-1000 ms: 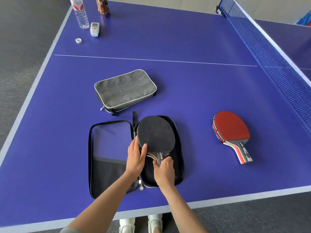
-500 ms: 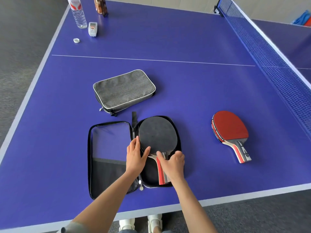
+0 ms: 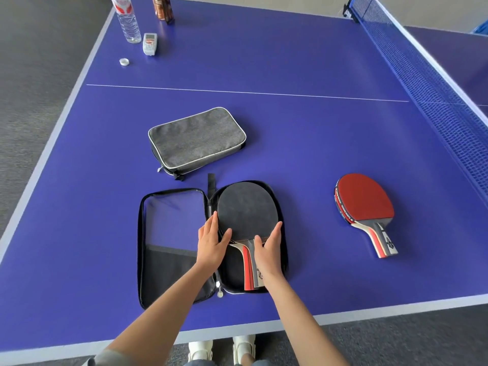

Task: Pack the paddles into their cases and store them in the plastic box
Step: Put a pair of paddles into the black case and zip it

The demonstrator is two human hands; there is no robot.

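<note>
Here the black-faced paddle (image 3: 247, 210) lies flat in the right half of the open black case (image 3: 169, 260), which sits near the front edge of the purple table (image 3: 303, 143). Its long axis runs away from the person: the blade points toward the far side of the table, the red-and-grey handle toward the near edge. The case's left half is spread flat, showing a clear pocket above a dark mesh one, and a zipper pull hangs at the near end of the spine.

Just beyond the open case a closed grey case (image 3: 196, 140) lies at a slant. Well off to the right a second paddle (image 3: 365, 211), red face up, rests on the table with its handle toward the near right. The net (image 3: 435, 88) runs along the right side. At the far left corner stand a water bottle (image 3: 128, 19) and a brown bottle (image 3: 163, 7), with a small white device (image 3: 150, 43) and a bottle cap (image 3: 124, 61) beside them.

The left hand (image 3: 211, 245) lies flat with fingers spread, its fingertips on the blade's left edge. The right hand (image 3: 268, 249) is likewise spread flat, resting over the handle and the blade's lower right edge. Neither grips anything.
</note>
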